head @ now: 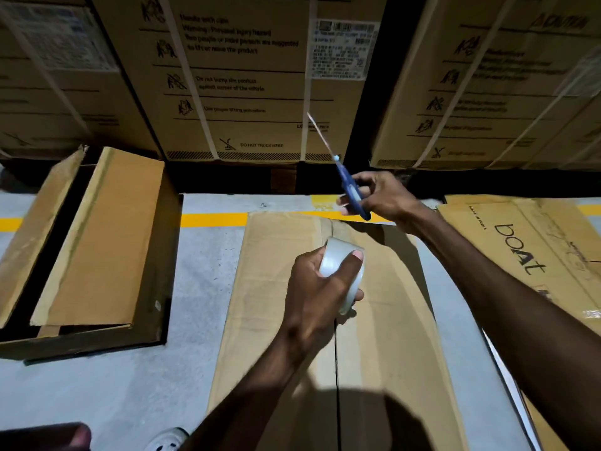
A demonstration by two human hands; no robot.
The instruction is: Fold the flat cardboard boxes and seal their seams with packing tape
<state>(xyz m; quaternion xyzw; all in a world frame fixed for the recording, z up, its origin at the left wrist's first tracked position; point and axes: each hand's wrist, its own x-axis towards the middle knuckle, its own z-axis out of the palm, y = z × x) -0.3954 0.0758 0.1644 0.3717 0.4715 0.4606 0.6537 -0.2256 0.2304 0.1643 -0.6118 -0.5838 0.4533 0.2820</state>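
Left hand (312,288) fingers wrapped round tape (341,275), right hand (380,198) gripping scissors (353,190), over the box (390,320) on the floor, its centre seam looking partly taped; near stretch seemingly left.

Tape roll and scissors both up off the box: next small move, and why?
Probably bring the scissors down to the tape roll and cut the tape. The left hand holds the roll just above the box over its centre seam; the right hand holds the scissors raised, blades pointing away. Whether a strip is already laid, I can't tell.
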